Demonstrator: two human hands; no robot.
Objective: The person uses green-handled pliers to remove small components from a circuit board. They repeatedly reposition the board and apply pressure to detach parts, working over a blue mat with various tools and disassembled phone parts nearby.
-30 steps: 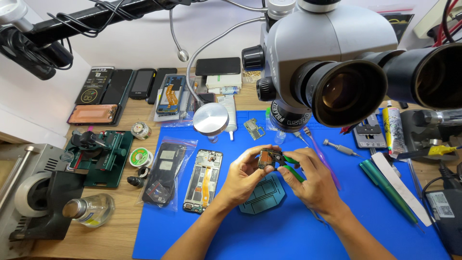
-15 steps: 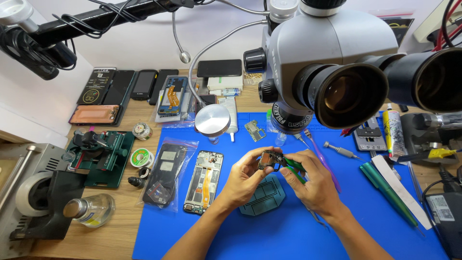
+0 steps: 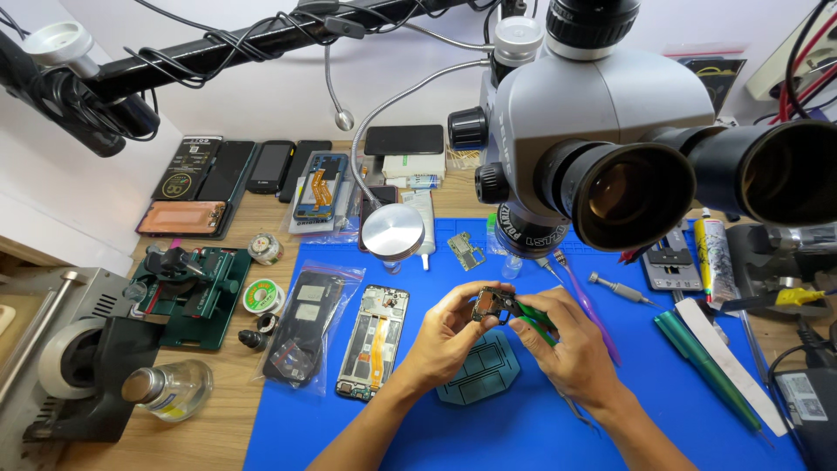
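Above the blue work mat (image 3: 540, 427), just below the microscope head (image 3: 602, 131), both hands meet over a small circuit board (image 3: 490, 304). The left hand (image 3: 449, 336) pinches the board between thumb and fingertips at its left edge, holding it clear of the mat; the board's long axis runs roughly left to right, with its face tilted up toward the camera. The right hand (image 3: 567, 353) is closed around a green-handled tool (image 3: 539, 324), whose tip points left and touches the right end of the board. Directly beneath the hands lies one dark grey octagonal pad (image 3: 479, 377) flat on the mat. To the left of it, one opened phone frame (image 3: 375, 340) lies with its long axis running away from the person, an orange flex cable visible inside, and one dark phone part in a clear bag (image 3: 305, 324) lies beside that. One round metal disc on a gooseneck (image 3: 393, 231) stands behind the phone frame, and one small loose board (image 3: 466, 249) lies on the mat near it. The two microscope eyepieces (image 3: 697, 187) fill the upper right of the view and hide part of the mat behind the hands. To the right, one purple-handled tool (image 3: 586, 301) and one green spudger (image 3: 706, 366) lie on the mat. Along the back of the wooden bench (image 3: 174, 436), about four phones (image 3: 231, 174) lie in a row. One small glass bottle (image 3: 170, 388) lies at the lower left.
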